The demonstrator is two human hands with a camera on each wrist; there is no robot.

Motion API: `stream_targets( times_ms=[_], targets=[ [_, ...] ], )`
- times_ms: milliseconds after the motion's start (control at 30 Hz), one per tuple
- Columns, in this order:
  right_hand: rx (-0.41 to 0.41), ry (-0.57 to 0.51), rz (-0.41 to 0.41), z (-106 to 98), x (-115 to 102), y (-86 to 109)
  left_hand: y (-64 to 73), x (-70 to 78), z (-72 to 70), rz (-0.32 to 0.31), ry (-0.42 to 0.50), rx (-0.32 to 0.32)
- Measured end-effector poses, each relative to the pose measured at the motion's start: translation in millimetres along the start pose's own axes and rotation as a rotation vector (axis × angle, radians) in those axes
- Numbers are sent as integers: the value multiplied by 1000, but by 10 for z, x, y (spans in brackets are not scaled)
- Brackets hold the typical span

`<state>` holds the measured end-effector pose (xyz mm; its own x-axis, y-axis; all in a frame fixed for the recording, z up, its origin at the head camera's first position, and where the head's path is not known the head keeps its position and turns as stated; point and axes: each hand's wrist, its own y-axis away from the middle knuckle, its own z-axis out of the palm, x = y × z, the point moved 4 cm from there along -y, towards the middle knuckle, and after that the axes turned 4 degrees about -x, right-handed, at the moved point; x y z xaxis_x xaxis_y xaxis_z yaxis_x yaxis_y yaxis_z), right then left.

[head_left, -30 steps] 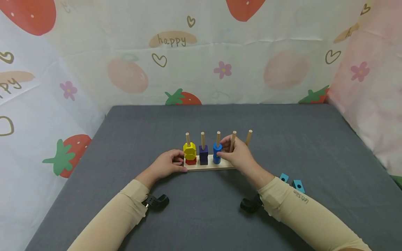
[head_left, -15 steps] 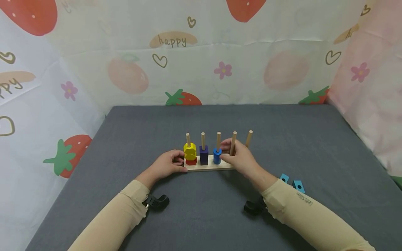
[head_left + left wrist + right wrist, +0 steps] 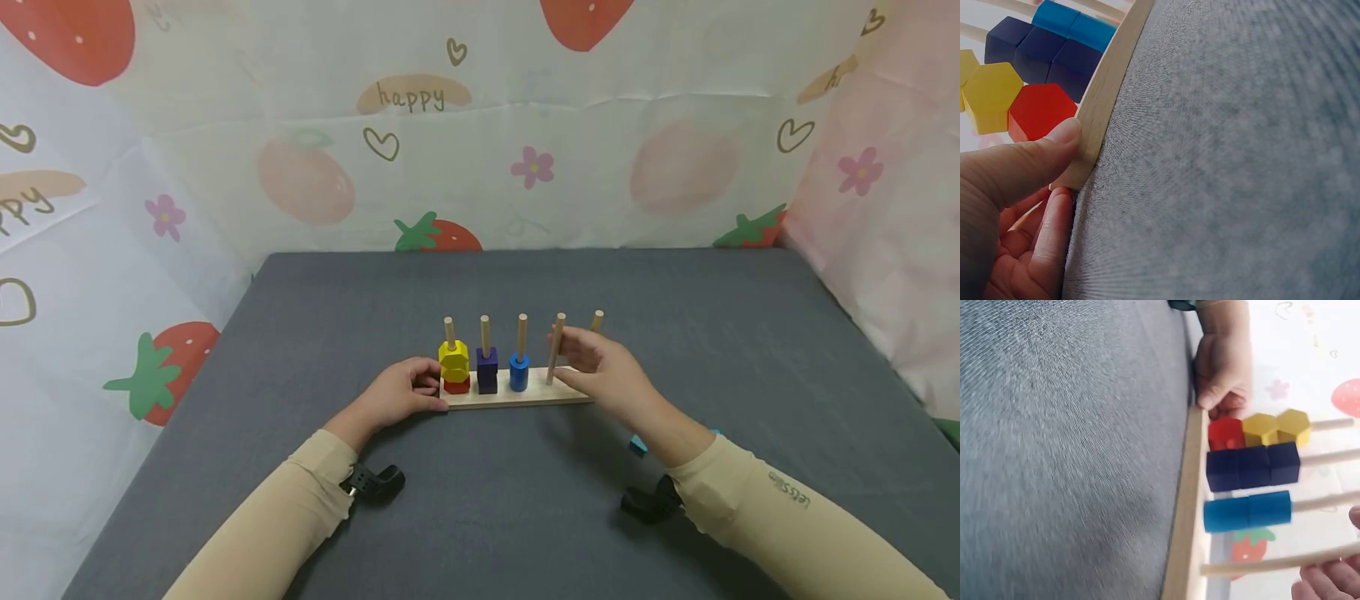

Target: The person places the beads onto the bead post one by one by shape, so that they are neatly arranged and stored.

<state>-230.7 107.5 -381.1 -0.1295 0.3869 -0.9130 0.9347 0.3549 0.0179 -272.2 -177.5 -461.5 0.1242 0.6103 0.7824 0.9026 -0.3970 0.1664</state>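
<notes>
My left hand (image 3: 393,392) pinches the left end of a wooden peg board (image 3: 536,395), with the thumb on the front edge in the left wrist view. Red (image 3: 1041,112) and yellow (image 3: 453,358) hexagonal blocks are stacked on the leftmost peg. Dark purple square blocks (image 3: 487,372) fill the second peg's lower part, and two blue cylinders (image 3: 1247,511) sit on the third. My right hand (image 3: 611,375) holds nothing. Its loosely bent fingers and thumb are beside the bare fourth peg (image 3: 556,350). The fifth peg (image 3: 597,320) is partly hidden behind that hand.
A light blue block (image 3: 637,446) lies on the grey cloth under the right forearm, and a bit of another light blue block (image 3: 715,432) shows past the wrist. A printed curtain (image 3: 480,183) closes off the table's back.
The upper blue cylinder has slid down the third peg and my right hand has let go of it. That hand has moved right, past the fourth peg. My left hand stays put.
</notes>
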Motion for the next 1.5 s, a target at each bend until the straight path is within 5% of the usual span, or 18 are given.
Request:
stream_targets(
  times_ms=[300,500,867,1333,1500],
  targets=[
    [-82,3,-78,-377,82,148,-4,5,4,13,-14,-1],
    [-103,107,-46,-676,239,261,0,-2,6,7,-10,-3],
    [-275,176,9,-1102,653,487,4,-5,8,0,17,-7],
    [-566,85,50,-1302,1089,813,16,-1,5,-25,20,-7],
    [-644,56,-21,-1271,1098,865,13,8,3,-21,24,-4]
  ],
)
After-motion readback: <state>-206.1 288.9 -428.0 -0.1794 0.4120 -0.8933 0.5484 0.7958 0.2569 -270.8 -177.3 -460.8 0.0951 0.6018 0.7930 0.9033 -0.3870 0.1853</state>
